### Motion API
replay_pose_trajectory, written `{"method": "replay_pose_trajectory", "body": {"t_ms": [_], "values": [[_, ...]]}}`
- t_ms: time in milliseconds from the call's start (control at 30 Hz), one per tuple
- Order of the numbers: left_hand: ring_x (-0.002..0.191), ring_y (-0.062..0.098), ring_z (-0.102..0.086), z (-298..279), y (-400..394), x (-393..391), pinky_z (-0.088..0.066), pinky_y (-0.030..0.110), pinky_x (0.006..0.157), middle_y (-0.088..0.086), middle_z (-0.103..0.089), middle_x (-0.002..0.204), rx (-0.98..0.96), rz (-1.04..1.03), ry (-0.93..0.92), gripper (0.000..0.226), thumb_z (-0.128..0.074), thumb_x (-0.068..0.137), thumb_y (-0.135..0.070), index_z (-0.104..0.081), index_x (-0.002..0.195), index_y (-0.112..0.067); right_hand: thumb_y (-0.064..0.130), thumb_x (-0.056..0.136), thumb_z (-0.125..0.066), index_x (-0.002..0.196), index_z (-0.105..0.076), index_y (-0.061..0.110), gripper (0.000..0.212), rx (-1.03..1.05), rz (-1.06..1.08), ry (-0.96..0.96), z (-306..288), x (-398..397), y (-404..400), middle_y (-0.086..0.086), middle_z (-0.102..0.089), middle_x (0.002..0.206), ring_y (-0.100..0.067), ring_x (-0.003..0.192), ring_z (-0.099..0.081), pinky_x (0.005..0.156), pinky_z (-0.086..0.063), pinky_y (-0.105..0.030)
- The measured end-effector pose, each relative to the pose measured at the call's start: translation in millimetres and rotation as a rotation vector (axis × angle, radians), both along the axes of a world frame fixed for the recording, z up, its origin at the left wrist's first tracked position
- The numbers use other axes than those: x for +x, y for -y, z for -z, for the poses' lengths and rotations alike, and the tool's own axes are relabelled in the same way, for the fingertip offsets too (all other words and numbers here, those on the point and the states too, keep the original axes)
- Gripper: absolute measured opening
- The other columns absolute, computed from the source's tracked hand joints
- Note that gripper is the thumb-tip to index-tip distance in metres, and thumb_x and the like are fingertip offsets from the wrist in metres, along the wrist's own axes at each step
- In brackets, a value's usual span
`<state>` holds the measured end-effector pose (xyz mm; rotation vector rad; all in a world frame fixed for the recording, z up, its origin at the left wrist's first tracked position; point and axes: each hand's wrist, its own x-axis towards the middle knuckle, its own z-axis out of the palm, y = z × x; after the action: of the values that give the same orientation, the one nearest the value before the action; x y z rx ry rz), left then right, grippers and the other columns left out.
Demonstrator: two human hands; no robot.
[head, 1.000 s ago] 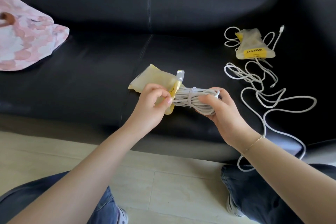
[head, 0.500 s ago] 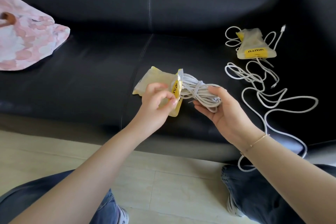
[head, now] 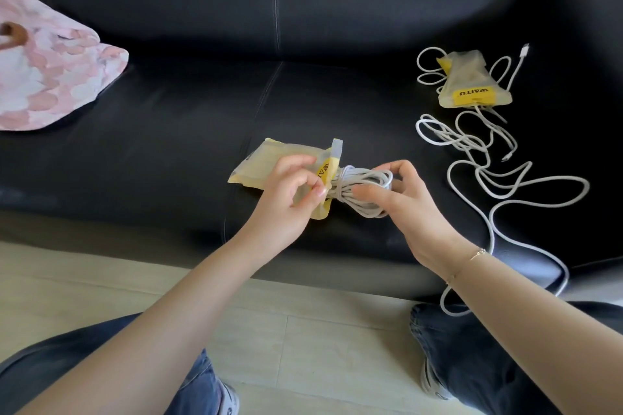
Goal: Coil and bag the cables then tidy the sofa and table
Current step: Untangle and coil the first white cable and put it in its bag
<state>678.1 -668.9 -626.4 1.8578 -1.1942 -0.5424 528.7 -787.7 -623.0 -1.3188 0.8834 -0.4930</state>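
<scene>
Person seated on the floor before a black leather sofa (head: 202, 131), both forearms reaching over the seat edge. Left hand (head: 290, 194): fingers and thumb curled, pinching the open mouth of a translucent yellow pouch (head: 269, 165) at its yellow printed band. Right hand (head: 401, 199): fingers and thumb wrapped round a coiled white cable (head: 362, 184), whose near end sits at the pouch mouth; whether any of the coil lies inside cannot be told. Pouch and coil are held just above the seat cushion, near its front edge and right of the centre seam.

Right end of the seat: a second pouch (head: 470, 81), same yellow band with dark lettering, lying flat with white loops showing around it. Just in front of it, a loose white cable (head: 499, 185) sprawls in open loops across the cushion, one strand running over the front edge and down beside the person's right knee.

Left end of the seat: a pink-and-white patterned cushion (head: 50, 77). A thin bracelet (head: 472, 258) circles the right wrist. Pale tiled floor (head: 303, 320) below, dark jeans (head: 478, 347) at both lower corners
</scene>
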Motion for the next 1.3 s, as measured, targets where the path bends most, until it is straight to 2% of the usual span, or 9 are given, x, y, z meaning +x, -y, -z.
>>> {"method": "replay_pose_trajectory", "body": {"t_ms": [167, 233, 333, 467, 533, 667, 1000, 1100, 1300], "values": [[0.122, -0.003, -0.039, -19.5, -11.1, 14.7, -0.032, 0.015, 0.095, -0.016, -0.036, 0.151, 0.293, 0.230, 0.164, 0.016, -0.064, 0.092, -0.016, -0.056, 0.101, -0.027, 0.010, 0.075, -0.079, 0.110, -0.056, 0.005, 0.042, 0.153, 0.024, -0.042, 7.6, -0.7, 11.7, -0.010, -0.070, 0.098, -0.024, 0.088, -0.069, 0.079, -0.055, -0.035], [0.113, 0.002, -0.042, -30.0, -18.1, 25.3, -0.036, 0.014, 0.081, -0.020, -0.038, 0.146, 0.363, 0.220, 0.504, 0.039, -0.072, 0.086, -0.020, -0.051, 0.117, -0.034, 0.009, 0.073, -0.081, 0.108, -0.058, 0.006, 0.042, 0.159, 0.027, -0.049, 9.0, -0.4, 14.1, -0.013, -0.071, 0.104, -0.030, 0.097, -0.070, 0.091, -0.055, -0.042], [0.125, 0.021, -0.038, -30.4, -21.6, 44.3, -0.036, 0.038, 0.095, -0.005, -0.041, 0.141, 0.365, 0.120, 1.009, 0.090, -0.084, 0.066, -0.048, -0.038, 0.142, -0.033, 0.008, 0.073, -0.081, 0.109, -0.059, 0.005, 0.042, 0.148, 0.019, -0.054, 10.0, 1.6, 14.9, -0.015, -0.070, 0.107, -0.032, 0.099, -0.069, 0.095, -0.053, -0.046], [0.147, 0.022, -0.012, -9.7, -11.7, 67.9, -0.006, 0.055, 0.116, -0.001, -0.019, 0.157, 0.522, 0.224, 0.955, 0.130, -0.075, 0.053, -0.076, -0.008, 0.155, -0.032, 0.007, 0.072, -0.082, 0.106, -0.060, 0.011, 0.040, 0.080, -0.017, -0.071, 10.5, 7.1, 14.5, -0.010, -0.072, 0.103, -0.027, 0.097, -0.069, 0.091, -0.055, -0.040], [0.149, 0.017, -0.010, 1.1, -5.8, 70.6, 0.002, 0.055, 0.118, -0.005, -0.019, 0.158, 0.509, 0.268, 0.856, 0.128, -0.075, 0.054, -0.076, -0.008, 0.154, -0.033, 0.005, 0.072, -0.081, 0.105, -0.060, 0.013, 0.040, 0.025, -0.044, -0.056, 8.9, 9.8, 13.6, -0.007, -0.072, 0.101, -0.022, 0.094, -0.069, 0.080, -0.055, -0.032], [0.130, 0.018, -0.037, 12.7, -0.6, 68.5, -0.023, 0.043, 0.110, -0.009, -0.039, 0.139, 0.414, 0.234, 0.801, 0.115, -0.079, 0.052, -0.073, -0.027, 0.146, -0.032, -0.002, 0.073, -0.078, 0.107, -0.058, 0.012, 0.041, -0.120, -0.152, -0.016, 1.3, 16.0, 11.2, -0.003, -0.073, 0.096, -0.014, 0.085, -0.069, 0.069, -0.054, -0.022], [0.108, 0.019, -0.055, 24.3, -3.8, 60.4, -0.040, 0.039, 0.095, -0.007, -0.056, 0.120, 0.224, 0.059, 0.778, 0.089, -0.074, 0.060, -0.071, -0.046, 0.131, -0.027, 0.005, 0.074, -0.079, 0.121, -0.048, 0.019, 0.058, -0.037, -0.142, 0.019, 4.3, 32.3, 4.1, -0.003, -0.075, 0.098, -0.021, 0.095, -0.069, 0.083, -0.054, -0.029], [0.102, 0.016, -0.057, 21.4, -5.4, 58.3, -0.039, 0.033, 0.088, -0.009, -0.059, 0.115, 0.163, 0.085, 0.781, 0.080, -0.070, 0.064, -0.072, -0.050, 0.126, -0.026, 0.003, 0.073, -0.079, 0.114, -0.054, 0.008, 0.048, 0.028, -0.243, 0.061, 3.2, 30.0, 7.5, -0.007, -0.074, 0.101, -0.026, 0.098, -0.069, 0.087, -0.053, -0.035], [0.091, 0.015, -0.060, 23.7, -3.7, 41.6, -0.041, 0.031, 0.077, -0.010, -0.062, 0.101, 0.195, 0.112, 0.789, 0.064, -0.072, 0.067, -0.064, -0.055, 0.112, -0.021, 0.010, 0.080, -0.075, 0.108, -0.066, 0.018, 0.030, -0.108, -0.312, 0.001, -1.9, 31.6, 6.1, 0.001, -0.071, 0.106, -0.008, 0.097, -0.068, 0.077, -0.053, -0.017]]}}
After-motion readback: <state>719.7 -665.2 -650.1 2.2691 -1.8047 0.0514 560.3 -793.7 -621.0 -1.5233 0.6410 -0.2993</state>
